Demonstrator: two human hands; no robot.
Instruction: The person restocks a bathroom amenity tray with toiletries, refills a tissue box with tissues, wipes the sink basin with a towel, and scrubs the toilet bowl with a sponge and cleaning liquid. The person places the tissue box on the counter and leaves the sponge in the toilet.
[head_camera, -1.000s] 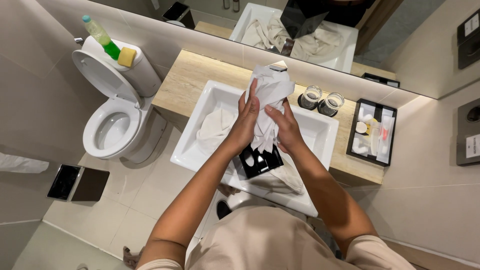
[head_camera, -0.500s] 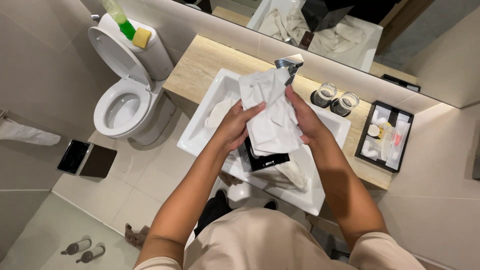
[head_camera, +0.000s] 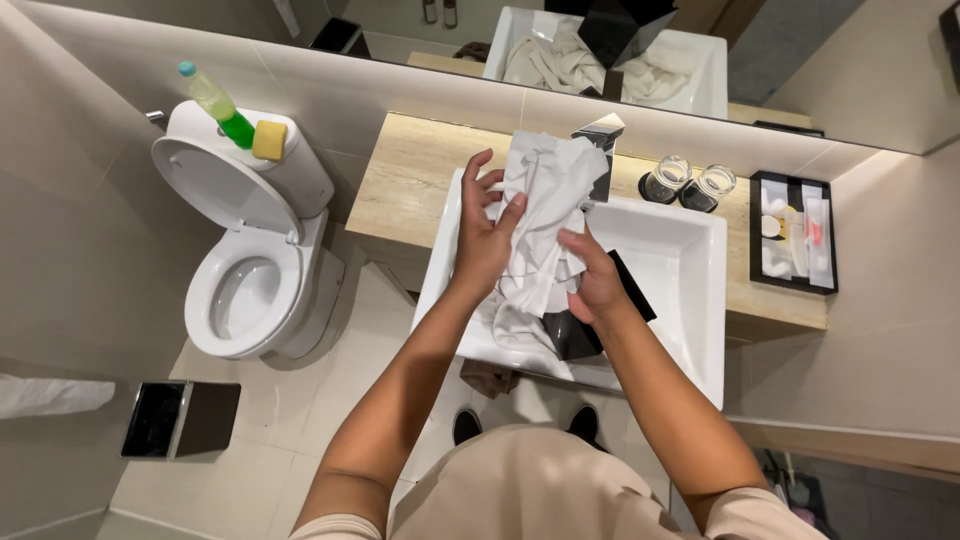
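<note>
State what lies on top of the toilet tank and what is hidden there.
On the toilet tank lie a green bottle on its side and a yellow sponge beside it. The lid surface beneath them is covered.

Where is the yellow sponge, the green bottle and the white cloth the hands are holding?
yellow sponge (head_camera: 268, 140), head view, middle of its top face.
green bottle (head_camera: 222, 112), head view, on its body, lying on the toilet tank.
white cloth (head_camera: 545, 195), head view, crumpled upper part between both hands.
</note>
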